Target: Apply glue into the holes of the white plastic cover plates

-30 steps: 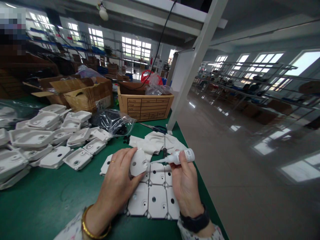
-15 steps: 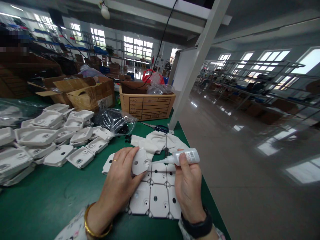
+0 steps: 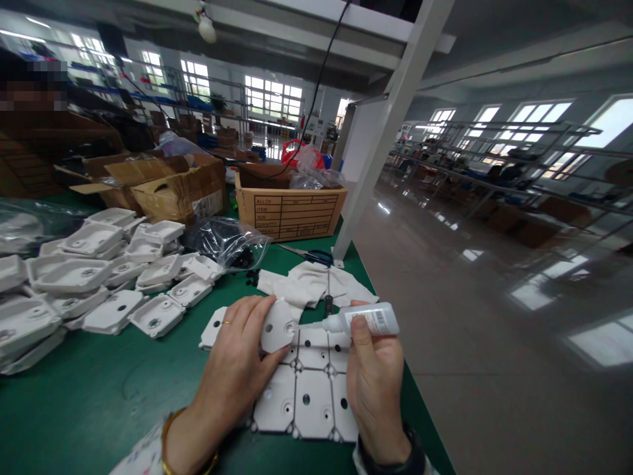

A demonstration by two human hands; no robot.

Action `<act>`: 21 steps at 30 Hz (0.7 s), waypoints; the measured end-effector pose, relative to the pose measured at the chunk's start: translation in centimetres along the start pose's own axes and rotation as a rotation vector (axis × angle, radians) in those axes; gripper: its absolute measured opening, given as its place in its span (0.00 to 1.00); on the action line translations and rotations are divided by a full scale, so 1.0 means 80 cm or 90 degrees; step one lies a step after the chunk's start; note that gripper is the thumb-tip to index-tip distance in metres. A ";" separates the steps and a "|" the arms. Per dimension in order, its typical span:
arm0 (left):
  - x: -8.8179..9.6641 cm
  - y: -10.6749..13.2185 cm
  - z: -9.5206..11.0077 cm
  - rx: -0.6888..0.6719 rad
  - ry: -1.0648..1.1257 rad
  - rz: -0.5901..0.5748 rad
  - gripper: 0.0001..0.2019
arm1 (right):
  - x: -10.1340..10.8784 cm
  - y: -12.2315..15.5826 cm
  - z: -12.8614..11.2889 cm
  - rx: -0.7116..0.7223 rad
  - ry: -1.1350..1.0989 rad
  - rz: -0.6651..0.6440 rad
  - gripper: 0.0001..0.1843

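Note:
My left hand [image 3: 237, 356] is closed on a white plastic cover [image 3: 277, 328], an eight-cornered piece with a dark round hole and a small boss at its right side. My right hand [image 3: 373, 369] grips a clear squeeze bottle [image 3: 368, 320] with a printed label, lying nearly level. Its thin nozzle points left, and the tip is at the right edge of the held cover; whether it touches I cannot tell. Below both hands, several like covers [image 3: 313, 404] lie in close rows on the green table. Another white cover [image 3: 211, 330] shows behind my left hand.
White covers [image 3: 74, 274] are heaped at the left. Behind stand an open carton [image 3: 297, 211] and a torn box [image 3: 178, 188]. Scissors [image 3: 316, 256], a white cloth [image 3: 306, 284] and a plastic bag with black parts [image 3: 227, 243] lie between. A white post [image 3: 390, 125] rises at the table's right edge.
The bottle has tipped closer to level, and its nozzle now reaches the held cover's edge more from the right. My left hand keeps its hold on the cover. The view has shifted slightly.

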State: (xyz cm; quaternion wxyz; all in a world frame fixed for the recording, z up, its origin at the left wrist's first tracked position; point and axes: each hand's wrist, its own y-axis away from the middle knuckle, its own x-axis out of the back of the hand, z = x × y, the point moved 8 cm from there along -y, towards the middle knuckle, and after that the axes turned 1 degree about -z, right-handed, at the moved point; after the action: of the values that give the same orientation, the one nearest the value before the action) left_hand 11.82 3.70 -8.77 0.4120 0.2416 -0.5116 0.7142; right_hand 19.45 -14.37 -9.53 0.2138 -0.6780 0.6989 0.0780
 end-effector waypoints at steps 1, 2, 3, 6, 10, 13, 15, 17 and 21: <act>-0.001 0.000 0.000 0.000 -0.001 -0.003 0.32 | 0.001 0.001 0.001 -0.001 0.008 -0.006 0.18; -0.001 0.000 0.000 -0.001 -0.001 -0.005 0.32 | 0.001 0.002 0.001 -0.001 0.016 -0.009 0.18; -0.001 0.000 0.000 -0.003 -0.002 -0.005 0.32 | 0.002 0.003 0.001 -0.002 0.026 -0.012 0.19; -0.002 0.001 0.001 -0.010 -0.002 -0.006 0.32 | 0.005 0.006 -0.001 0.011 0.057 -0.017 0.19; -0.001 0.001 0.001 -0.016 0.000 -0.003 0.33 | 0.006 0.008 -0.008 0.047 0.083 -0.019 0.18; 0.000 0.001 0.001 -0.015 0.000 -0.001 0.34 | 0.005 0.009 -0.012 0.058 0.089 -0.011 0.18; 0.000 0.001 0.002 -0.019 -0.001 0.000 0.34 | 0.004 0.009 -0.016 0.060 0.100 -0.001 0.19; 0.000 0.001 0.003 -0.024 -0.002 0.002 0.34 | 0.003 0.010 -0.020 0.065 0.116 0.006 0.20; 0.000 0.001 0.005 -0.036 0.001 0.004 0.34 | 0.000 0.012 -0.026 0.079 0.141 0.005 0.20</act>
State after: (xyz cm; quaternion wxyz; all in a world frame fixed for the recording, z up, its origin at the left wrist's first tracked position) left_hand 11.72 3.33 -8.64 0.4164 0.2278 -0.5322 0.7011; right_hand 18.08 -15.15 -7.83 0.1766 -0.6653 0.7243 -0.0399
